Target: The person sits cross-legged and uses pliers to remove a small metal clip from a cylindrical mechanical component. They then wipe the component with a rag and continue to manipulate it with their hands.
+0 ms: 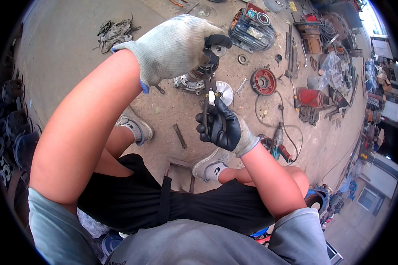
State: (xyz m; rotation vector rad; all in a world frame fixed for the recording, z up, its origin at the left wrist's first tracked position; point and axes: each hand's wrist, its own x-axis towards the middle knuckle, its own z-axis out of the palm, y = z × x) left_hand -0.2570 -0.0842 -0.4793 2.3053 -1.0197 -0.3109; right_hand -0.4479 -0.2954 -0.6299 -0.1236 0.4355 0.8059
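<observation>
One step seems in hand in the head view: your right hand [225, 128] works a dark tool [206, 106] against the machine part [191, 83] on the floor. Your right fingers are curled around the tool's lower end; its upper end runs up to your left hand [177, 47]. Your left fingers are bent about a small round metal piece [218, 51], but I cannot tell whether they pinch it or only rest against it. A silver disc [226, 94] lies just beyond the tool, to its right.

As I judge it, your next move calls for a steady left hand and a firm, straight hold on the tool.

Your left glove covers much of the machine part. The tool's working tip is hard to make out, so its contact with the part is unclear.
</observation>
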